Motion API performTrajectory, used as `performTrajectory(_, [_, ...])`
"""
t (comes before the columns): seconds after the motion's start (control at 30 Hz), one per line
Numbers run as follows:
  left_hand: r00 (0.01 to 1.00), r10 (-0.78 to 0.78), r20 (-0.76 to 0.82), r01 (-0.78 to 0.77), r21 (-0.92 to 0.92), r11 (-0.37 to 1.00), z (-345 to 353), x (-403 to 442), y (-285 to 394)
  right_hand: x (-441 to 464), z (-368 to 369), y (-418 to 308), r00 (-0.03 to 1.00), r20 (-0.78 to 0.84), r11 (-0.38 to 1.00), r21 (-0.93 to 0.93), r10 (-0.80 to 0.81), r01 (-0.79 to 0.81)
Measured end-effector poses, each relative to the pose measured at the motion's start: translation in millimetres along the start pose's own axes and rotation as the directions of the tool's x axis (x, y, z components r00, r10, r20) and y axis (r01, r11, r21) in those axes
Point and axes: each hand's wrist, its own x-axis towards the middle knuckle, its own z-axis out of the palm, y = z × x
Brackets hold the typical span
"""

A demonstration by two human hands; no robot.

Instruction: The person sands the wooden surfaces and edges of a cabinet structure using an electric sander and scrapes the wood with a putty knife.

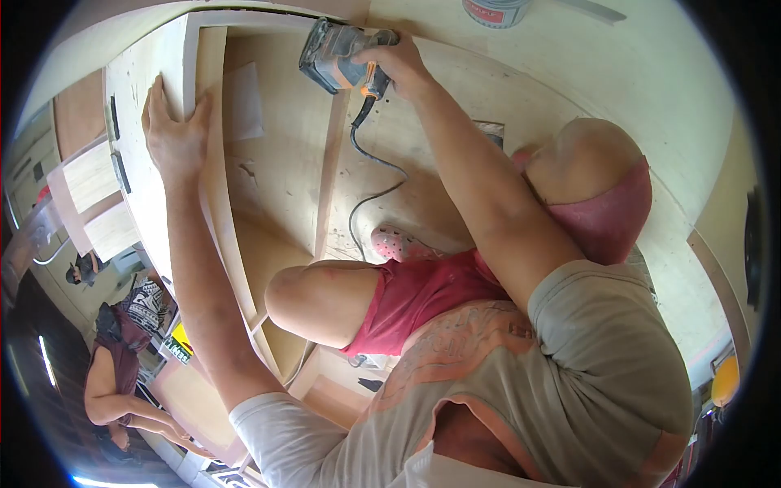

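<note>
My right hand [400, 67] is wrapped around a black and orange electric sander [340, 55]. Its square pad end points left, near the top edge of a pale wooden cabinet [281, 191]. A black cord [381, 193] curls down from the sander's handle. My left hand [176, 137] straddles the cabinet's white front edge [190, 61], thumb on the inner side and fingers spread on the outer face. Whether the sander's pad touches wood, I cannot tell.
A bucket [496, 11] stands at the top, near a flat strip [595, 10]. My knees and a pink clog [400, 244] are by the cabinet. At left, a person in maroon [115, 370] bends near wooden panels [191, 398]; another person [84, 268] is farther off.
</note>
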Motion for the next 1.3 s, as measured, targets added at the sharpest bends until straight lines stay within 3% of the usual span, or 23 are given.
performTrajectory(0.13, [1.0,0.021,-0.017,-0.02,0.03,0.999,1,0,-3,0,-4,-8,0.997,0.044,0.997,-0.009,0.071,-0.07])
performTrajectory(0.23, [1.0,-0.009,-0.016,0.009,0.01,1.0,2,0,-2,-6,-1,-11,0.993,-0.043,0.994,0.021,0.106,-0.105])
performTrajectory(0.43, [0.999,0.011,-0.037,-0.01,0.049,0.999,5,-1,-5,-6,5,-21,0.993,0.116,1.0,-0.025,0.022,-0.019])
performTrajectory(0.53, [0.998,0.035,-0.05,-0.032,0.065,0.997,2,-1,-2,-4,4,-21,0.995,0.082,0.998,0.005,0.06,-0.06])
performTrajectory(0.6, [0.998,0.03,-0.061,-0.027,0.043,0.999,3,-2,-2,-15,5,-30,0.995,-0.034,0.995,-0.01,0.097,-0.098])
performTrajectory(0.7, [0.999,0.016,-0.051,-0.012,0.072,0.997,3,0,-2,10,5,-1,0.999,-0.005,0.999,0.005,0.052,-0.052])
performTrajectory(0.8, [0.999,0.003,-0.054,0.0,0.052,0.999,1,-2,3,-7,14,-23,0.996,0.051,0.998,-0.011,-0.068,0.069])
performTrajectory(0.9, [0.999,0.009,-0.05,-0.005,0.063,0.998,2,-1,1,-13,23,-35,0.997,0.02,0.992,-0.103,-0.07,0.072])
performTrajectory(1.1, [0.998,-0.02,-0.06,0.022,0.033,0.999,2,0,0,-2,17,-19,0.989,-0.043,0.983,-0.118,0.138,-0.143])
performTrajectory(1.2, [0.997,0.028,-0.071,-0.024,0.059,0.998,5,0,-5,4,14,-13,0.989,-0.033,0.976,-0.16,0.145,-0.148])
performTrajectory(1.23, [0.997,0.027,-0.073,-0.023,0.058,0.998,5,1,-5,0,16,-17,0.989,-0.032,0.976,-0.162,0.143,-0.146])
performTrajectory(1.3, [0.995,0.048,-0.089,-0.042,0.063,0.997,5,-1,-6,-15,26,-32,0.998,-0.052,0.994,-0.111,-0.028,0.022])
